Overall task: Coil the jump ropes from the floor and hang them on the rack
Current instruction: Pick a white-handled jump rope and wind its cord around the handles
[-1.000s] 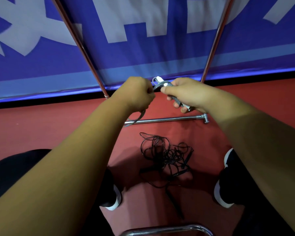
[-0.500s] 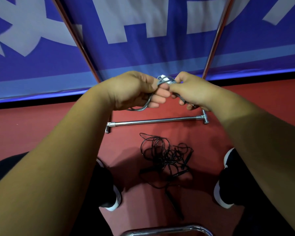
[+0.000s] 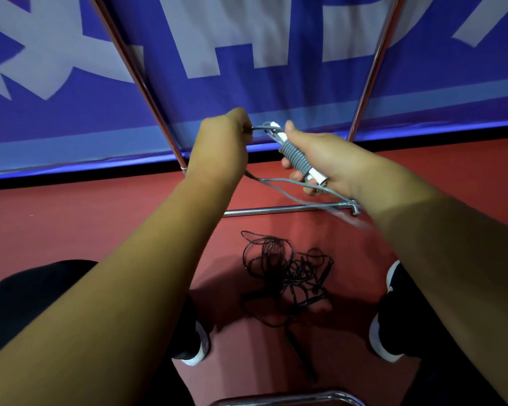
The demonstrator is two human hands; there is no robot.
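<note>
Since half a second ago our hands have parted: our left hand [image 3: 220,145] has drawn away toward nine o'clock from our right hand [image 3: 326,159], pulling a short stretch of cord taut between them. Our left hand is closed in a fist round the cord of the grey jump rope [image 3: 294,156], which enters the fist at its three o'clock side and leaves it again underneath. Our right hand grips the white handles [image 3: 316,173], which have the grey cord wound tightly round them in a stack of turns. Its thumb lies straight along the bundle toward twelve o'clock and its fingers curl under it. A loose length of grey cord runs from beneath the left fist toward four o'clock, crossing the lower bar of the rack [image 3: 276,210], and its far end is blurred. The rack's two slanted poles rise toward eleven and one o'clock in front of the blue banner [image 3: 276,95]. At six o'clock from our hands, the black jump rope [image 3: 288,273] lies in a tangle on the red floor [image 3: 71,218], between our two shoes [image 3: 195,351].
</note>
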